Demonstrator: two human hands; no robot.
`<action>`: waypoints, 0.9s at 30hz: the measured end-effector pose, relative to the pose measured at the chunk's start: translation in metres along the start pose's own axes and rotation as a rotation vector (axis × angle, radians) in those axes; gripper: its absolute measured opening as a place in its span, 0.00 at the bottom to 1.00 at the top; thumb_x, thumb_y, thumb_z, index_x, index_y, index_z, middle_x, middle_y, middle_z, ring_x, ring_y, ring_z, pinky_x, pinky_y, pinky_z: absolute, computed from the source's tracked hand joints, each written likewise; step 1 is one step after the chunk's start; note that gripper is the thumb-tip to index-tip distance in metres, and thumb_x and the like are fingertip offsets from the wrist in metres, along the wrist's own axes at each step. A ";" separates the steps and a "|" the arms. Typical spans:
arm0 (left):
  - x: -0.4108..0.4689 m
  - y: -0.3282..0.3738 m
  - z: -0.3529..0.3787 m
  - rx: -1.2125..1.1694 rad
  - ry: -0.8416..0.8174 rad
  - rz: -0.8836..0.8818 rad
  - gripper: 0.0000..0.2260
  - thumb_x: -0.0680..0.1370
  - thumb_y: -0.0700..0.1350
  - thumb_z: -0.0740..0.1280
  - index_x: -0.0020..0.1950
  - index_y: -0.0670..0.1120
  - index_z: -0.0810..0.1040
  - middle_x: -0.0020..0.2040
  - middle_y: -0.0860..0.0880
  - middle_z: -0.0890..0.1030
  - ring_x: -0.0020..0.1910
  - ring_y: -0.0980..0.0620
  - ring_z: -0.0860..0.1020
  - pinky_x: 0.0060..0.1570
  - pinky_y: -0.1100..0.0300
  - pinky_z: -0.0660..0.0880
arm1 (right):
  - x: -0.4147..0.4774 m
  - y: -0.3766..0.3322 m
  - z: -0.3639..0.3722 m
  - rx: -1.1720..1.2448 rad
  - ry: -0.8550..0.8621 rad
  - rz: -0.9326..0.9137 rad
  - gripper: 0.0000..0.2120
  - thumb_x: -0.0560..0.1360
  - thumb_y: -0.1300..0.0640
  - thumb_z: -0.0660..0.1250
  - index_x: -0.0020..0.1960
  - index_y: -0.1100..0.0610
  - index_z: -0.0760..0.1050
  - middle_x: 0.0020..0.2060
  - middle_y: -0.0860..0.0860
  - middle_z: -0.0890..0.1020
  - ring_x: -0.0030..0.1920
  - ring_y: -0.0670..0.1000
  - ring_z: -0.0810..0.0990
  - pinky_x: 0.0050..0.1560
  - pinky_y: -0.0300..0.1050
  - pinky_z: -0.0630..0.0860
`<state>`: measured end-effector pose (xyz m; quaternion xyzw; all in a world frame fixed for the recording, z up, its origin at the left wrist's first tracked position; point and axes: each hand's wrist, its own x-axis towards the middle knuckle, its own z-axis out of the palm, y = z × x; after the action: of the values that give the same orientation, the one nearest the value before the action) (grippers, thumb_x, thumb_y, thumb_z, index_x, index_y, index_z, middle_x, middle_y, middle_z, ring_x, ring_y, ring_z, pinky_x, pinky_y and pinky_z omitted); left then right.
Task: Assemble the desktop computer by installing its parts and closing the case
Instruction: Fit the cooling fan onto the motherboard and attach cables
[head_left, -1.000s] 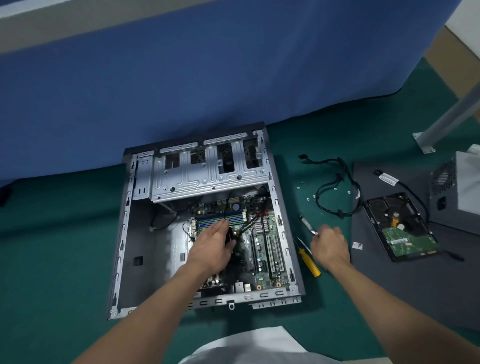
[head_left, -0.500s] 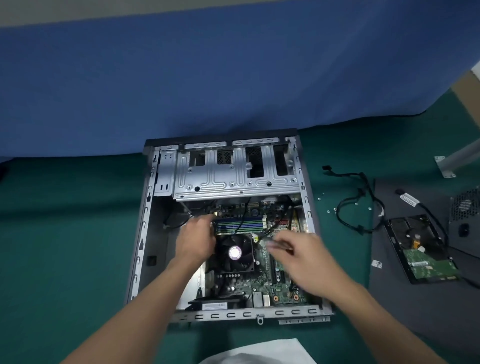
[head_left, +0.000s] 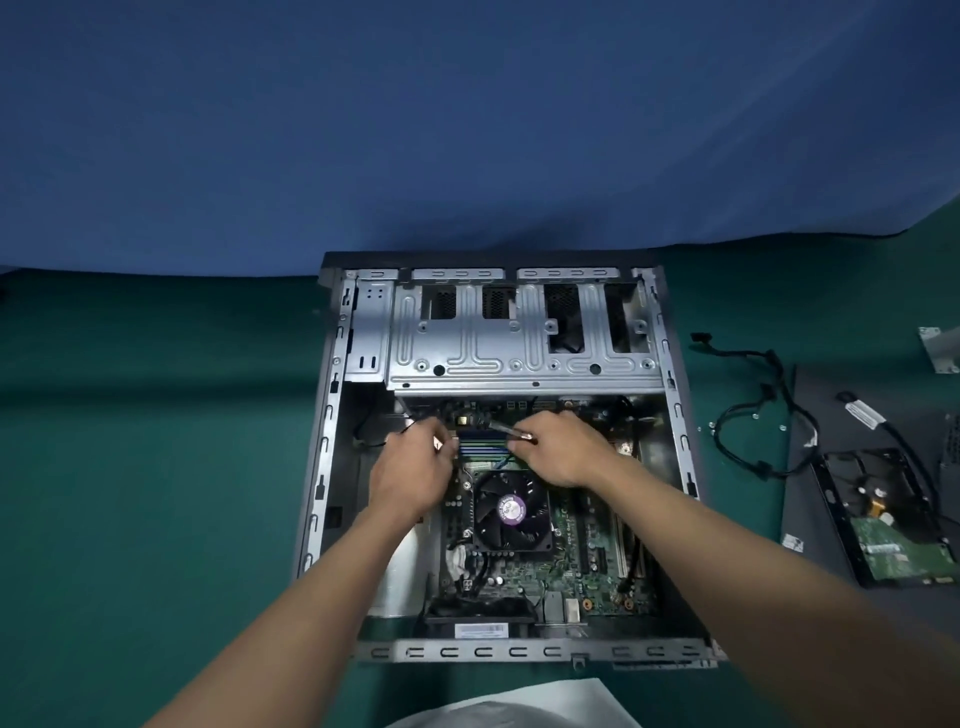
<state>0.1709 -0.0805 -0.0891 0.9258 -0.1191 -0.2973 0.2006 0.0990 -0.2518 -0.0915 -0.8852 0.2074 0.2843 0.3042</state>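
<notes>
Since half a second ago the right hand (head_left: 558, 448) has carried a slim metal tool (head_left: 511, 430) to the motherboard's (head_left: 571, 566) 12 o'clock edge inside the case (head_left: 332, 415); the left hand (head_left: 413, 470), grip hidden, steadies there. Short, controlled motions should spare the memory slots (head_left: 483, 447).

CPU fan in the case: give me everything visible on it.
The CPU fan is black and square-framed, with curved blades around a hub bearing a round purple label. It looks plastic, lies flat on the green motherboard mid-case, facing up, seemingly not spinning. Both hands work just beyond its far edge; neither clearly touches it.
</notes>
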 end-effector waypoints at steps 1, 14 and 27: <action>0.000 -0.002 0.000 -0.029 -0.008 -0.020 0.08 0.80 0.54 0.63 0.50 0.52 0.76 0.47 0.45 0.81 0.51 0.44 0.77 0.46 0.54 0.72 | 0.006 -0.002 0.002 -0.001 -0.047 0.012 0.09 0.79 0.44 0.60 0.45 0.46 0.74 0.38 0.48 0.78 0.40 0.51 0.78 0.38 0.45 0.71; 0.008 -0.011 -0.002 -0.280 -0.036 -0.136 0.05 0.80 0.49 0.63 0.51 0.51 0.78 0.34 0.55 0.77 0.30 0.60 0.72 0.31 0.65 0.66 | 0.016 -0.016 0.015 -0.029 0.136 0.258 0.17 0.78 0.45 0.63 0.35 0.54 0.71 0.30 0.48 0.74 0.29 0.48 0.74 0.27 0.40 0.67; 0.017 -0.002 -0.002 -0.278 -0.083 -0.138 0.03 0.79 0.48 0.67 0.49 0.51 0.80 0.33 0.53 0.83 0.45 0.54 0.80 0.53 0.54 0.75 | -0.045 0.023 0.014 -0.124 0.310 0.483 0.08 0.76 0.68 0.61 0.53 0.62 0.74 0.37 0.53 0.73 0.38 0.53 0.73 0.39 0.44 0.74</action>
<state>0.1857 -0.0838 -0.0966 0.8821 -0.0210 -0.3621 0.3006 0.0470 -0.2510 -0.0818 -0.8602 0.4381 0.2218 0.1376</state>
